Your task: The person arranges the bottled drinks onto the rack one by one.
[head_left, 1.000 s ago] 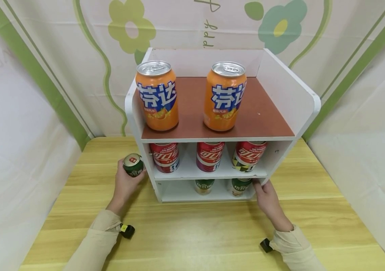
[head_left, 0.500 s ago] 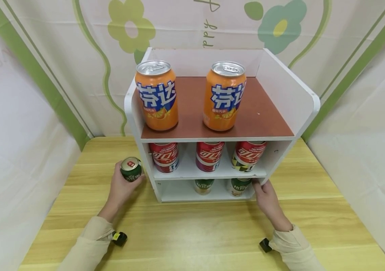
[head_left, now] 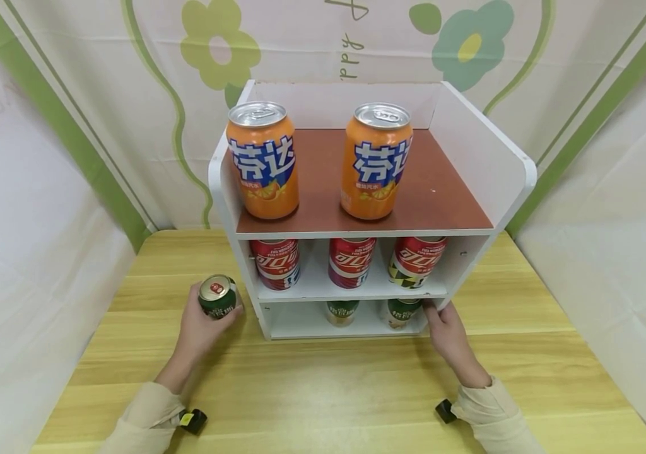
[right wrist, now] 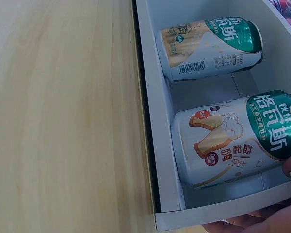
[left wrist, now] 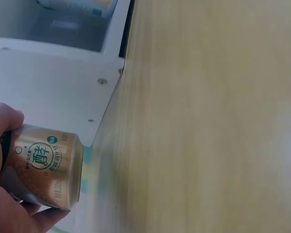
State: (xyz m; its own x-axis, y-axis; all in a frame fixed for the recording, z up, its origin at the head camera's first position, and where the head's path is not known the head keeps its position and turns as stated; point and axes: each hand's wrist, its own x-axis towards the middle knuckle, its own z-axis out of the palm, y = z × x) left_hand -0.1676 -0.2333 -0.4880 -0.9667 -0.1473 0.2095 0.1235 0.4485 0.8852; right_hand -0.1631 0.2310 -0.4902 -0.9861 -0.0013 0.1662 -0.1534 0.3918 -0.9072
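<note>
My left hand (head_left: 195, 331) grips a green-and-gold drink can (head_left: 218, 297), to the left of the white shelf unit (head_left: 479, 142). In the left wrist view the can (left wrist: 43, 165) is held off the wooden table, its bare end pointing right. At the unit's lower right, my right hand (head_left: 449, 334) holds the side panel, thumb inside and fingers outside. Just inside that panel, close to the thumb, a matching green-and-white can (right wrist: 233, 138) stands on the bottom shelf. A second such can (right wrist: 211, 48) is further along the shelf.
Two orange soda cans (head_left: 376, 164) stand on the brown top board. Three red cola cans (head_left: 351, 261) line the middle shelf. The unit stands on a wooden table (head_left: 323, 397), with a flower-printed cloth (head_left: 311, 44) behind and at the sides.
My left hand has drawn back toward me and slightly left, carrying the can with it. The right hand stays in place on the shelf panel.
</note>
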